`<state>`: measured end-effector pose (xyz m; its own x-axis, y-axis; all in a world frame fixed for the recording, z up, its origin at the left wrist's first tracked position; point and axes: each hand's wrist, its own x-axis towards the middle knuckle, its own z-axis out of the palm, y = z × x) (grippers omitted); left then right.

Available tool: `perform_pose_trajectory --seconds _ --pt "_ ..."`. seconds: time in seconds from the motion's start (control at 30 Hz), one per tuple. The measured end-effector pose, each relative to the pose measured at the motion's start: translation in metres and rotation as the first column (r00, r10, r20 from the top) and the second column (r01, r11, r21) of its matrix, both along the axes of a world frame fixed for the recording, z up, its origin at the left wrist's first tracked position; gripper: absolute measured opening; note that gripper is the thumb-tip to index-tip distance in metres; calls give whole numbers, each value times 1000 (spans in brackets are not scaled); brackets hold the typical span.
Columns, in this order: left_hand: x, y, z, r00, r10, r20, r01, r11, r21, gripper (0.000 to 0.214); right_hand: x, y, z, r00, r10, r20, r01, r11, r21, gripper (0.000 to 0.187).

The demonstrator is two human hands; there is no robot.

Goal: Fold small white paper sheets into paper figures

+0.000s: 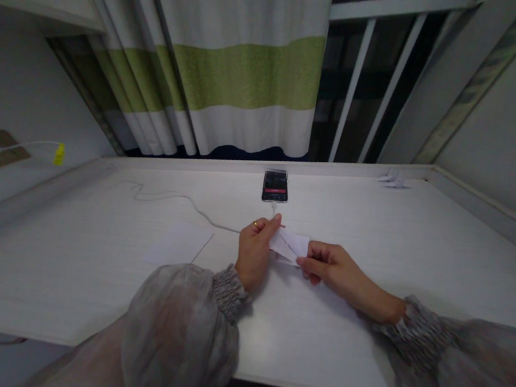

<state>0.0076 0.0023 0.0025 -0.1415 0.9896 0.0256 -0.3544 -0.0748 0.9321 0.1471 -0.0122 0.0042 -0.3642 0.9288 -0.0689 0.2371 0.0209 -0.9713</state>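
Paper (287, 247), white and folded to a slanting flap, is sitting between our two hands over the middle of the table (79, 283), on the near side of the phone (276, 186). Our left hand (256, 251), a gold ring (256, 225) showing, is gripping the left end with the thumb uppermost; its other fingers are mostly hiding. Our right hand (328, 265) is pinching the lower right edge between thumb and fingers.

For a clean fold, we judge, the left hand should be pinning the layers while the right is matching the edges before pressing; running a thumb firmly along the crease should then be setting it sharp. Pressing too soon would probably be leaving the line crooked. The thin stock is looking crisp enough for holding a crease.

Left of our hands, a flat, smooth sheet (175, 242) is lying near our sleeve, a dark line running along its right side. A thin white cable (219, 224) is curving across the pale, faintly streaked tabletop. Pointed white pieces (393, 179) are standing out in the far right corner. Our sheer grey sleeves (186, 331) are puffing above gathered cuffs; behind, a white-and-green curtain (250, 79) is hanging in soft pleats.
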Motion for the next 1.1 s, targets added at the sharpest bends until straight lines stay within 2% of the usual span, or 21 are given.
perform_pose_trajectory --seconds 0.17,0.37,0.47,0.63,0.77,0.9,1.1 --pt "0 0 1 1000 -9 -27 8 1000 -27 35 -1 -2 3 1000 -3 -13 3 1000 0 18" --pt "-1 1 0 987 -157 -27 156 987 -25 32 3 -3 6 1000 -8 9 8 1000 4 15" --pt "-3 0 -1 972 -224 -75 222 975 -33 40 6 -3 9 999 -8 33 7 999 38 14" --pt "-2 -2 -1 988 -135 -78 136 991 3 37 6 -3 12 999 -33 -11 34 996 87 21" --pt "1 -4 1 989 -128 -74 128 992 -5 35 2 -3 12 997 -46 -60 51 995 87 23" --pt "3 -5 3 991 -124 -49 124 992 -8 33 3 -4 10 986 -133 -103 143 985 93 20" --pt "2 -7 1 967 -250 -41 248 968 -46 32 7 1 4 915 -282 -287 300 954 21 24"
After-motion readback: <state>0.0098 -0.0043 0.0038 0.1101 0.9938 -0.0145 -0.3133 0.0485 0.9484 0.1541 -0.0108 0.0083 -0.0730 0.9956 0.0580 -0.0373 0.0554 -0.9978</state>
